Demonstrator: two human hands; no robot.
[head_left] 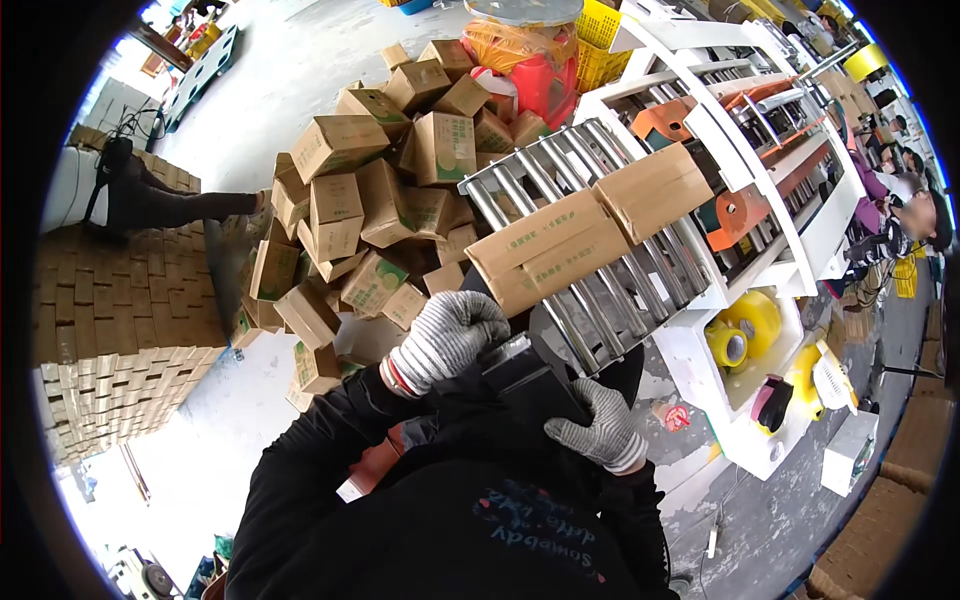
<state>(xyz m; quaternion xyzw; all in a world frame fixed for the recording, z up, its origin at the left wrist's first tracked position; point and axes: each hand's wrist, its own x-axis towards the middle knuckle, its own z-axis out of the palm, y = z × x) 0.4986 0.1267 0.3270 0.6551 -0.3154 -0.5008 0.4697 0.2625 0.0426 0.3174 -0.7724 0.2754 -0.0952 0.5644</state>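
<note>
My right hand [602, 428], in a grey-white knit glove, is wrapped round the side of a black box-shaped device [538, 385] in front of my chest. Its top edge has a pale, shiny strip; its exact kind I cannot make out. My left hand [450, 338], gloved the same way, is curled into a fist by the device's upper left end. Whatever its fingers may hold is hidden. Just beyond both hands, a long sealed cardboard carton [550, 252] lies on the metal roller conveyor [590, 335]. A second carton [655, 190] touches its far end, close to the white-framed machine.
Loose cartons [362, 205] are heaped on the floor at far left. Stacked cartons [130, 300] form a block farther left, beside another person's leg [185, 200]. A white tray [700, 375] with yellow tape rolls [740, 335] sits right of the conveyor. The white-framed machine [745, 150] stands behind.
</note>
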